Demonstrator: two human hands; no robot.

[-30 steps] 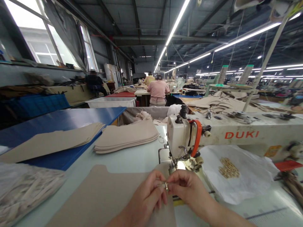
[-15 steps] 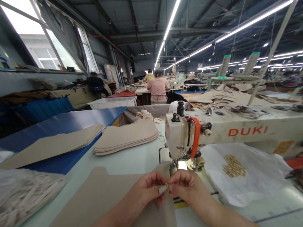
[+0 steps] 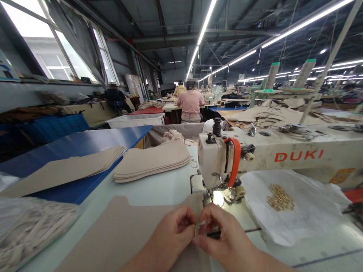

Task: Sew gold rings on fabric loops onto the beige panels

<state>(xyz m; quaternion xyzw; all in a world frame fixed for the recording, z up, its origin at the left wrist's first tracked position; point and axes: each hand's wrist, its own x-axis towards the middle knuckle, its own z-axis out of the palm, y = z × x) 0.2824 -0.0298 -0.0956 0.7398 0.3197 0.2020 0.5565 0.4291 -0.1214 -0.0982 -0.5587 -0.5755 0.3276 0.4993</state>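
Observation:
My left hand (image 3: pixel 176 231) pinches a short, pale fabric strip (image 3: pixel 196 229) between thumb and fingertips. Against it from the other side, the curled fingers of my right hand (image 3: pixel 222 233) close around the strip's end and a tiny gold metal ring (image 3: pixel 197 223), mostly hidden by the fingertips. The strip looks bent at the ring. Below both hands lies a large beige panel (image 3: pixel 121 230), its far right corner beside the needle area of the sewing machine (image 3: pixel 217 158).
A white bag (image 3: pixel 255 196) holding a pile of gold rings (image 3: pixel 280 198) lies under the machine arm. Stacked beige panels (image 3: pixel 153 160) lie at the back left. A plastic bag of strips (image 3: pixel 36 230) sits at the left. Co-workers sit farther off.
The strip has turned from pointing sideways to more upright, and the ring is now more covered. My right thumb has moved down and left against the strip. The view has shifted slightly.

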